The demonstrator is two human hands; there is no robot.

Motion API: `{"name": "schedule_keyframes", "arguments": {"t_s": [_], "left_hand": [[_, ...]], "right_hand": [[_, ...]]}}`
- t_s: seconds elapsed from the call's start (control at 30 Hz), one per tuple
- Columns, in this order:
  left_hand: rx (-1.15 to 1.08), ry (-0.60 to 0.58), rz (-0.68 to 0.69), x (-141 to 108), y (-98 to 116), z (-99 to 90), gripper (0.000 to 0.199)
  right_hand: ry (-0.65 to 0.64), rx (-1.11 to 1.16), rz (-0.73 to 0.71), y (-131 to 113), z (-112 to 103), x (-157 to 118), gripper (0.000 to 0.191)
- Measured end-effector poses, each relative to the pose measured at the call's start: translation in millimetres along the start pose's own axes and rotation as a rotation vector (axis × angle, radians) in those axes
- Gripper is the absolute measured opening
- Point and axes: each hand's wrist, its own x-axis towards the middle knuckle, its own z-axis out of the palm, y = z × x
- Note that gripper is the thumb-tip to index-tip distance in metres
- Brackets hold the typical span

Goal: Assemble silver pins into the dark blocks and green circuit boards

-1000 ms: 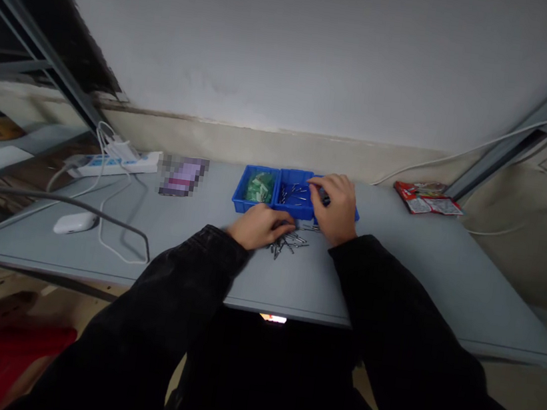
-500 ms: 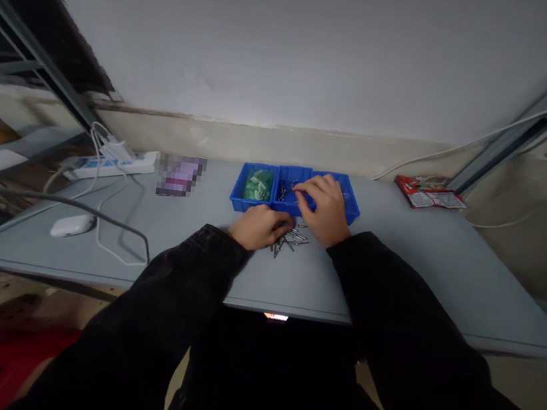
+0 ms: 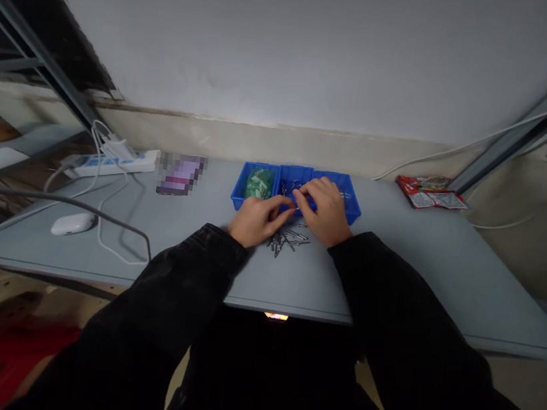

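Note:
My left hand (image 3: 259, 220) is closed in a pinch above the near side of the blue bins. Its fingertips meet those of my right hand (image 3: 324, 210), which also pinches, in front of the middle bin (image 3: 296, 172). A sliver of a small metal piece shows between the two hands; its exact kind is too small to tell. Below them, a loose pile of thin metal screw-like pieces (image 3: 286, 239) lies on the table. Similar short pieces sit in the middle bin. The left bin (image 3: 238, 190) holds pale green plastic pieces (image 3: 259, 183). My right hand partly hides the right bin (image 3: 353, 205).
On the grey table (image 3: 293, 281), a purple phone-like item (image 3: 181, 176), partly pixelated, lies left of the bins. Farther left are a power strip (image 3: 130, 164), cables and a white earbud case (image 3: 73, 223). A red packet (image 3: 431, 193) lies at the back right, before the wall.
My left hand has risen from the metal pile, away from me and slightly right, to meet my right hand's fingertips. My right hand has barely shifted.

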Motion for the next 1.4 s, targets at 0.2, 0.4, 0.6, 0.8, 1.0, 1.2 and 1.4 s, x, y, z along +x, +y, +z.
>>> {"name": "schedule_keyframes", "arguments": {"t_s": [0.2,0.4,0.6,0.8,1.0,1.2,1.4], "left_hand": [[-0.031,0.180,0.002,0.4,-1.8,1.8,0.018],[-0.018,0.152,-0.049,1.6,-1.9,0.8,0.024],[-0.057,0.129,-0.055,2.4,-0.5,-2.6,0.025],[-0.035,0.128,-0.042,2.1,-0.4,-2.4,0.023],[-0.021,0.090,-0.041,1.9,-0.2,-3.0,0.023],[-0.023,0.072,-0.058,1.2,0.9,-3.5,0.024],[-0.023,0.059,-0.044,0.7,1.6,-3.5,0.023]], "right_hand": [[-0.067,0.022,-0.049,0.5,2.7,-1.7,0.033],[-0.030,0.098,-0.098,3.7,3.7,-1.7,0.029],[0.000,0.154,-0.084,0.7,0.0,0.4,0.021],[-0.024,0.222,-0.115,-2.5,-1.1,-0.5,0.016],[-0.037,0.235,-0.097,-2.3,-1.2,-1.4,0.015],[-0.068,0.229,-0.069,-1.9,-1.4,-1.1,0.016],[-0.086,0.212,-0.061,-2.3,-1.0,-1.1,0.024]]}}
